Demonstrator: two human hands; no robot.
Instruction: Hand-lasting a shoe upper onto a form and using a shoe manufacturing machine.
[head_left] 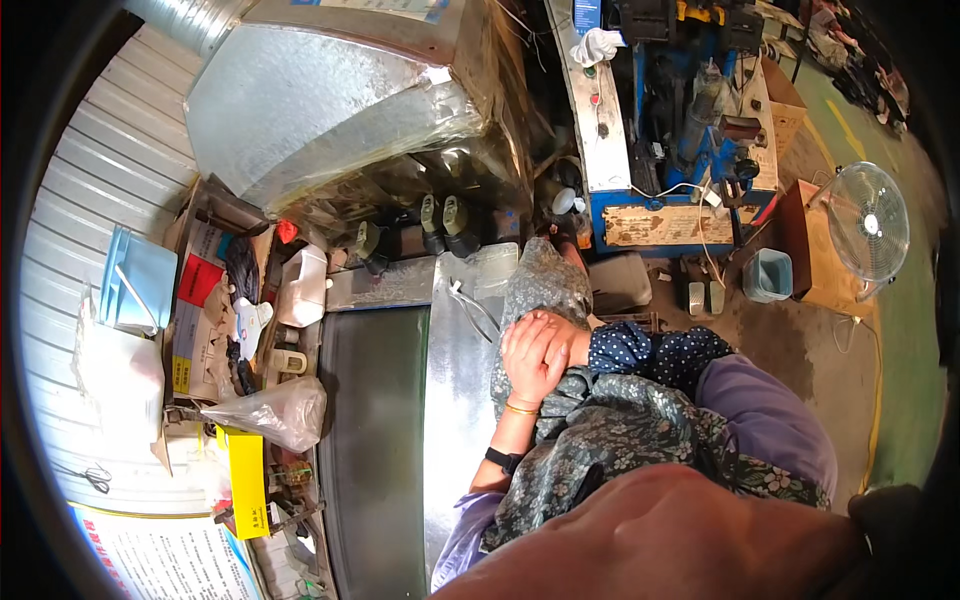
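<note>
Landmark: bare metal plate [455,370]. Both hands rest just right of it, folded one over the other on floral cloth [545,285]. Left hand [529,382] comes up from below, its forearm along the plate's right side; right hand [574,345] comes in from farther right, sleeve dotted. Visible fingers lie close together, lightly bent, nothing seen in them; curl and contents beneath the palms hidden, cannot tell.

Nearest thing: pliers-like tool [466,298], untouched, on the plate's upper part. It lies up and left of the fingers; long axis slants upper left to lower right, legs toward the hands. With hands overlapping, cannot tell which is nearer.

Left of plate, alongside: dark belt [375,440]. Beyond plate's top end: dark shoe-like objects [460,228]. Well right of plate: fan [870,225].
</note>
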